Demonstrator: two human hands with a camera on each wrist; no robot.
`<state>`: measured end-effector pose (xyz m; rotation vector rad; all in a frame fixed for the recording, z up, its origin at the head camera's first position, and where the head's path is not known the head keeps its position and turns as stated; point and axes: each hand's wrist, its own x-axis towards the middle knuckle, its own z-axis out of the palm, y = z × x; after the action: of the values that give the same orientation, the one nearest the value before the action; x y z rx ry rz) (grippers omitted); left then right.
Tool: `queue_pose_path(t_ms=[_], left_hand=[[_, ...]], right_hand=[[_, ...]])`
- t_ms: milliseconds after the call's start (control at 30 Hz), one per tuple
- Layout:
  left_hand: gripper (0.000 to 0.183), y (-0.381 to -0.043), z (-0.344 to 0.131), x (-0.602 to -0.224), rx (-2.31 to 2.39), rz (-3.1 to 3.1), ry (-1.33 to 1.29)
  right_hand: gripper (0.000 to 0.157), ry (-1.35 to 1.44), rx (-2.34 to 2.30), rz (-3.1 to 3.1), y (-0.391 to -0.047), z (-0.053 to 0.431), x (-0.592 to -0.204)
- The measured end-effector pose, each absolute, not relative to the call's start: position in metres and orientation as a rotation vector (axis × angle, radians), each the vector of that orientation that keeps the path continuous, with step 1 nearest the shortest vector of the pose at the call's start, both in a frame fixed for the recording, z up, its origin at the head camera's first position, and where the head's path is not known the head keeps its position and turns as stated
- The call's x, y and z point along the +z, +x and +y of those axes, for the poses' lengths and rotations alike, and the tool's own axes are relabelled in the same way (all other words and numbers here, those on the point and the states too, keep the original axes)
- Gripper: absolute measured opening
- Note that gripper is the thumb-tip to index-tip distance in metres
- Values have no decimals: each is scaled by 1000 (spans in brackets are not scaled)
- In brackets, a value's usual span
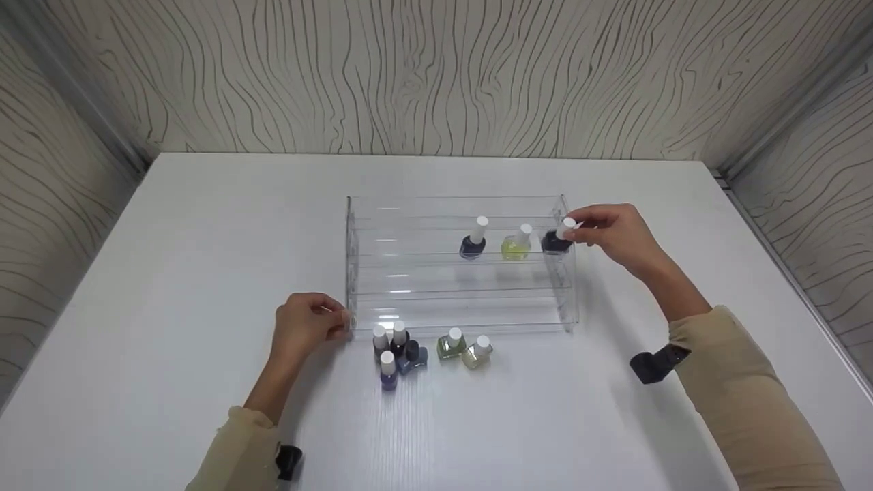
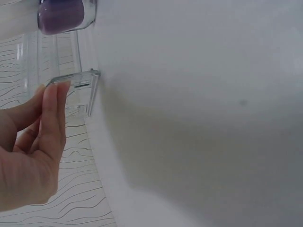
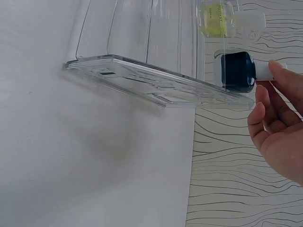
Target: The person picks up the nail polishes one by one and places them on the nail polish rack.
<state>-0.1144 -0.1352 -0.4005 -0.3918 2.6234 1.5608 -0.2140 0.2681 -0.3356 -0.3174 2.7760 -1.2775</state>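
A clear acrylic tiered rack (image 1: 457,294) stands in the middle of the white table. My right hand (image 1: 617,235) pinches the white cap of a dark blue nail polish bottle (image 3: 237,71) at the right end of an upper tier. To its left on that tier are a yellow nail polish bottle (image 1: 516,248) and another dark nail polish bottle (image 1: 472,247), both with white caps. At the rack's front left corner, my left hand (image 1: 307,324) pinches the edge of the side panel (image 2: 75,78) between thumb and fingers.
Several more bottles stand before the rack: a purple one (image 1: 389,380) and a blue-grey one (image 1: 413,361) in a left cluster, a green one (image 1: 450,346) and a pale yellow one (image 1: 476,354) nearer the middle. A wood-patterned wall (image 1: 423,75) rises behind the table.
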Motion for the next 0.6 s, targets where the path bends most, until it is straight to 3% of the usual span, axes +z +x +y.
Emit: queue_pose_path(t_ms=[600], left_hand=[[4,-114,-135,-400,1552,2633,-385]], right_hand=[[35,-283,-1244,2762,-215,267,-341]])
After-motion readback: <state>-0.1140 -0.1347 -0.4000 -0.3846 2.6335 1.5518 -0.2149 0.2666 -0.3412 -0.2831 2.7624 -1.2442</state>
